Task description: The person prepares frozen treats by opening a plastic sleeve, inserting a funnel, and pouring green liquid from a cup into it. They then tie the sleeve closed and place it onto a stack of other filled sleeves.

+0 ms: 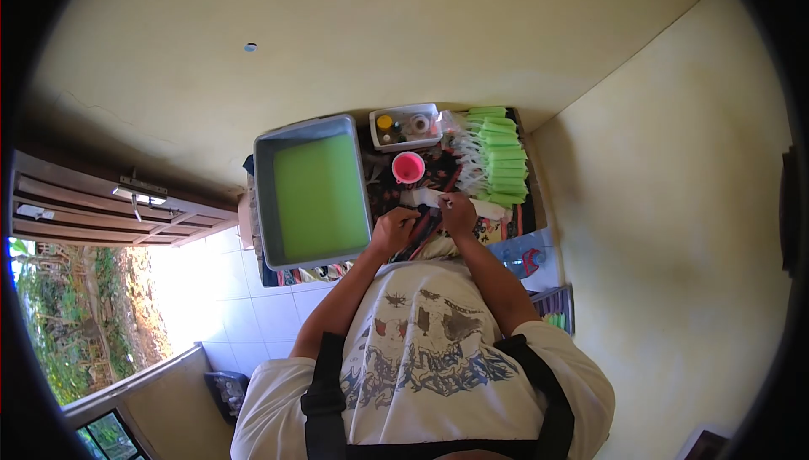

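Both my hands are close together over the patterned cloth at the table's front. My left hand point(393, 230) has its fingers pinched together; what they hold, if anything, is too small to name. My right hand point(458, 214) is closed on a small whitish piece that looks like plastic. Just beyond them stands a pink funnel or cup point(409, 168). To the left is a grey tub point(263, 199) with green liquid point(320, 199). Filled green plastic tubes point(506, 161) lie in a row at the right, their clear ends pointing left.
A white basket point(406, 147) with a yellow-lidded jar point(385, 122) and small items stands at the back by the wall. On the floor at the right are a clear bottle point(524, 262) and a rack point(554, 308). An open doorway is at the left.
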The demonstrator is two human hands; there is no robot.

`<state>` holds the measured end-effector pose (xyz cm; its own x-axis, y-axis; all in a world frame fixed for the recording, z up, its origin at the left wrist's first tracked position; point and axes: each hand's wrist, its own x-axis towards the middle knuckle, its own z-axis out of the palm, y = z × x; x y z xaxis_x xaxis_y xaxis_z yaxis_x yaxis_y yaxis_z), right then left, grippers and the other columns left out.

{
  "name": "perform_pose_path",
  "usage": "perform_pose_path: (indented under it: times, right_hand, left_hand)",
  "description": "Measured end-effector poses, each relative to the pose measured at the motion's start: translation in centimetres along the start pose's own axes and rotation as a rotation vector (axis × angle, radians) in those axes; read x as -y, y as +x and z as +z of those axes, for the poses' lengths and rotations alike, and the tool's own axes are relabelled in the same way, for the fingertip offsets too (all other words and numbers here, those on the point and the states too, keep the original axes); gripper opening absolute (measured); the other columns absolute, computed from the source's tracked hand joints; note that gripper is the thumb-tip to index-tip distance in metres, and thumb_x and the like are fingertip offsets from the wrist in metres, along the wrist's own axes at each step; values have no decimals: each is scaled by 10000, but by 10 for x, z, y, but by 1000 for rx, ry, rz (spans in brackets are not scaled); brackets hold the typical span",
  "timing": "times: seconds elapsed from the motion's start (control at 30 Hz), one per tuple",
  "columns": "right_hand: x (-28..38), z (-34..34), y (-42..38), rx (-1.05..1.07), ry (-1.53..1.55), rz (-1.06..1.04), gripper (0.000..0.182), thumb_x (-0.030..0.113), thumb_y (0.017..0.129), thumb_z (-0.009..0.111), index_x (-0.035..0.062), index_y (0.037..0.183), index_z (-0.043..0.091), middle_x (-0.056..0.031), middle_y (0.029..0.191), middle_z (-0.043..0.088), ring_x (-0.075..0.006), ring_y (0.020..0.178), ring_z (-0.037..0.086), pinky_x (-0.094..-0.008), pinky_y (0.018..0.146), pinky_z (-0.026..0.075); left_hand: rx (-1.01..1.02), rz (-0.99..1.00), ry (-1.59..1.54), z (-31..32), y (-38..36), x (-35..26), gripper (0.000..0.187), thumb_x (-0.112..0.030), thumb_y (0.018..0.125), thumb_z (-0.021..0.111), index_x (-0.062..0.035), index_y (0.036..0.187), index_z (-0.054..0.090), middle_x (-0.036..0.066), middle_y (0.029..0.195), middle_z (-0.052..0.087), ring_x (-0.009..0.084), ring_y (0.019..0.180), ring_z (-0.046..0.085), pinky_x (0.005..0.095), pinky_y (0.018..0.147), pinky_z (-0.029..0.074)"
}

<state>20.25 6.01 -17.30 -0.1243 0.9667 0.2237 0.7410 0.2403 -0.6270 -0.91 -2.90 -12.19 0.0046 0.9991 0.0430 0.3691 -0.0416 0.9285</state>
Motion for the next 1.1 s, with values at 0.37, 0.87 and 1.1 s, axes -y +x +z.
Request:
perform_pose_path:
  times: [0.37,0.87,1.1]
  right_hand:
    - [102,-130,24,156,16,-254,288,98,856,841,72,1140,801,-162,991,792,-347,843,756,-425,773,590]
    - [71,-142,67,77,129,-268,405,6,870,794,115,1257,753,-117,1188,769,-327,1040,750,-431,912,601]
    - [94,-151,73,198,361,-343,603,85,878,861,59,1440,642,-160,1331,737,-325,1145,741,-410,976,586]
  left_hand:
    - [-144,401,242,-17,37,-91,494,-91,826,853,-79,1309,747,143,1265,744,366,1186,694,470,1024,539]
    - [-479,-48,23,10,64,-112,220,-203,957,823,-47,1113,833,127,954,822,224,847,796,348,787,592]
    - [-503,-139,-22,17,68,-120,185,-166,969,812,-41,1105,830,131,878,815,172,776,780,320,742,588]
